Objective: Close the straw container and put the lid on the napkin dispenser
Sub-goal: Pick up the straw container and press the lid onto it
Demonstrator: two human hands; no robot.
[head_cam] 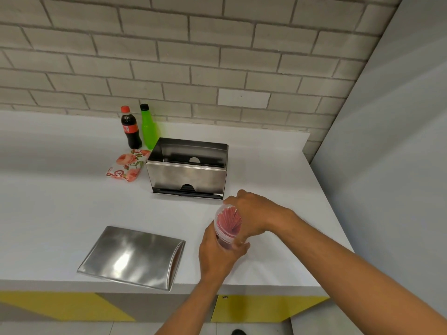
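A clear plastic straw container (227, 228) filled with red straws is gripped near the front edge of the white counter (60, 201): the left hand (217, 252) is wrapped around its lower body, while the right hand (251, 213) is curled over its top rim. Whether a cap is on it cannot be told. Just to the left, a brushed steel dispenser lid (131, 257) lies flat, apart from the hands. Behind the hands, the open stainless steel napkin dispenser (187, 175) stands uncovered. Beside it, a floral napkin pack (128, 165) is seen, with a dark cola bottle (130, 128) and a green bottle (148, 128) near the brick wall (217, 56).
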